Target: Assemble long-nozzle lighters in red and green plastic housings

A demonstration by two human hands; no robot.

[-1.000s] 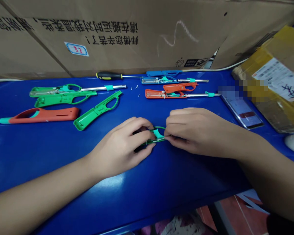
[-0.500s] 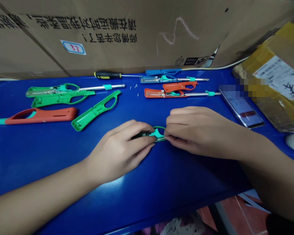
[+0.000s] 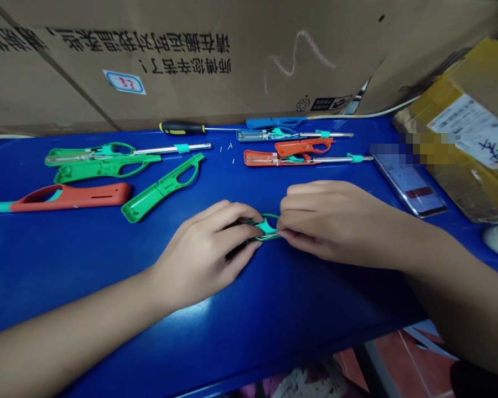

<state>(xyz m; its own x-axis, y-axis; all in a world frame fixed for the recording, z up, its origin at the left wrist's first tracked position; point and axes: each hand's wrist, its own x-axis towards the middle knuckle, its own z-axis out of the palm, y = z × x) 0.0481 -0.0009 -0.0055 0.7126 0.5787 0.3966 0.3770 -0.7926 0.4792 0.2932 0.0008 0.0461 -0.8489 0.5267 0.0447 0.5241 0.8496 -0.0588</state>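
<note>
Both grips are staying narrow, pinching the green lighter body [image 3: 268,229] from either end: left hand [image 3: 203,254] on one end, right hand [image 3: 327,221] on the other, with the teal trigger [image 3: 267,225] showing between them. The body is lying on the blue surface [image 3: 274,309]. The left index finger is arching slightly higher than half a second ago. A loose green shell [image 3: 161,188] is lying left of the body, a phone [image 3: 410,185] right of it.

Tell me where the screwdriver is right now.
In the head view, the screwdriver lies at the far edge of the blue table, by the cardboard box, just left of the blue lighter shell.
</note>
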